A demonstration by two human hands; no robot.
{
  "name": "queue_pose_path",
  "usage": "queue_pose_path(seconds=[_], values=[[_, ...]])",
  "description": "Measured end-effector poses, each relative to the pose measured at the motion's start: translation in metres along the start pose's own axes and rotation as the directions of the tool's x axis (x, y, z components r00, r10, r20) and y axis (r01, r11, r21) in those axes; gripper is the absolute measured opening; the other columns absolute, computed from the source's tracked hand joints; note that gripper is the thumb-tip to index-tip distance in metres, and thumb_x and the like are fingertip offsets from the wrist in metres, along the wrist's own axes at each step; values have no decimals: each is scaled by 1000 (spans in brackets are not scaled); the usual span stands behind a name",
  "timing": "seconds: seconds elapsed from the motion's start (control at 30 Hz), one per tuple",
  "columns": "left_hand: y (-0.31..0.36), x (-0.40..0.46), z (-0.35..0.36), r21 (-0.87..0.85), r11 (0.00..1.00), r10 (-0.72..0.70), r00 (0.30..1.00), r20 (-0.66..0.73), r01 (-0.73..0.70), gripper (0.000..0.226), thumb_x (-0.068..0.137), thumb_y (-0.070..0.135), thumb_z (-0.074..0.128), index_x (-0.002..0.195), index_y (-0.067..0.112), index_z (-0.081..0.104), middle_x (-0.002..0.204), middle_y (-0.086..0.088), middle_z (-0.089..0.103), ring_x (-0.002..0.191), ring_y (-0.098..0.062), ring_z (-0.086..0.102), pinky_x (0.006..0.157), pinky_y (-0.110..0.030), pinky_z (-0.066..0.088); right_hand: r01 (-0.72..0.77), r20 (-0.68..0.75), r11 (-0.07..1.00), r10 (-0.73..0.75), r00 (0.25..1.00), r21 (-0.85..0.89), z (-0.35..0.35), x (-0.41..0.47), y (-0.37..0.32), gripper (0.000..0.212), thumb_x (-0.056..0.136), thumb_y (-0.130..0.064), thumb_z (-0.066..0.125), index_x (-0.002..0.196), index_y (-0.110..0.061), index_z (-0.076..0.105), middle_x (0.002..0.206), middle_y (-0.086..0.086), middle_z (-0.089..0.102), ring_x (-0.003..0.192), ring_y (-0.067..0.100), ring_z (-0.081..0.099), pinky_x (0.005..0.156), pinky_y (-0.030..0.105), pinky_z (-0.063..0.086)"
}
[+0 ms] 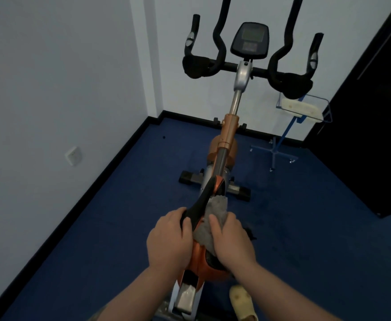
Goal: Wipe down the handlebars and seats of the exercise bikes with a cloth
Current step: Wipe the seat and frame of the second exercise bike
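Blue wheeled stand [275,152] with a wire basket [322,117] holding a pale pad [300,107], far right by the dark door [363,126]. Wall socket [73,155] on left wall; pale slipper [242,302] on blue carpet [85,239].

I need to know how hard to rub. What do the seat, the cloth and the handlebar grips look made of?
Seat: smooth black and orange cover, probably vinyl or plastic, with a slight sheen.
Cloth: soft grey fabric, perhaps microfibre; it bunches in folds under the right hand.
Handlebar grips: matte black, likely foam or rubber; too dim to tell which.
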State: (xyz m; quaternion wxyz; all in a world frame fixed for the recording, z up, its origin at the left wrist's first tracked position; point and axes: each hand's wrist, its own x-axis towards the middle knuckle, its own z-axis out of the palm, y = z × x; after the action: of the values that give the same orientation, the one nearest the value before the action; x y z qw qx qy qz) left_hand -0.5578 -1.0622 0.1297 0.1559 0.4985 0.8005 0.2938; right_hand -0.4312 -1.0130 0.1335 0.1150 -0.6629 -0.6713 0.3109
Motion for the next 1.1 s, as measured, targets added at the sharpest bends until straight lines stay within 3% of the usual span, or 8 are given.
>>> queue_pose_path(seconds=[0.27,0.47,0.6,0.73,0.83,0.9,0.97,1.1], values=[[-1,-1,3,26,998,-55,998,-16,56,36,99,38,40,132,33,52,122,17,59,109,0,52,81,-19,39,-137,5,988,137,991,63,6,67,-27,49,102,-48,26,127,-7,37,128,14,52,110,32,55,76,36,41],[3,-3,1,12,996,-85,996,-32,85,35,99,36,44,131,32,56,123,19,59,109,5,48,82,-15,33,-30,-23,971,37,999,236,2,99,-24,58,100,-55,22,133,-10,39,133,12,50,115,30,52,80,34,38],[6,-6,0,3,992,-124,992,-29,124,37,98,43,40,129,35,57,123,23,58,111,6,48,85,-15,33,303,13,933,-306,952,-195,-8,123,-26,62,99,-56,15,129,-18,53,133,4,52,124,25,44,101,45,38],[8,-8,3,-12,984,-181,979,-90,180,43,90,47,34,122,35,60,115,25,57,104,7,48,81,-8,31,695,192,600,-686,702,-395,-11,113,-27,69,94,-55,3,107,-30,66,115,-12,63,118,13,46,112,43,22],[12,-13,11,-104,945,-327,920,-218,311,26,99,35,41,114,31,62,110,19,60,103,-2,54,85,-20,40,928,367,343,-853,371,-141,-16,98,-14,55,98,-50,14,116,-33,64,115,-17,63,116,6,46,116,38,12],[18,-15,15,-144,904,-428,861,-275,403,25,100,28,41,114,30,61,110,17,59,104,-4,54,88,-27,43,956,420,293,-863,279,-34,-28,124,-14,56,96,-52,19,123,-29,62,117,-14,64,115,7,50,113,32,17],[25,-17,20,-139,873,-486,808,-333,468,28,101,28,37,116,29,60,113,17,58,104,-3,52,90,-28,43,934,398,355,-850,345,-51,-34,158,-13,60,94,-51,16,111,-24,66,108,-8,67,107,15,57,101,30,30],[40,-15,28,-311,753,-657,642,-395,580,28,101,34,38,116,30,60,112,18,55,101,-1,49,83,-27,40,758,317,610,-690,651,-230,-29,174,-18,56,101,-46,18,90,-16,64,93,5,68,92,26,62,79,37,44]])
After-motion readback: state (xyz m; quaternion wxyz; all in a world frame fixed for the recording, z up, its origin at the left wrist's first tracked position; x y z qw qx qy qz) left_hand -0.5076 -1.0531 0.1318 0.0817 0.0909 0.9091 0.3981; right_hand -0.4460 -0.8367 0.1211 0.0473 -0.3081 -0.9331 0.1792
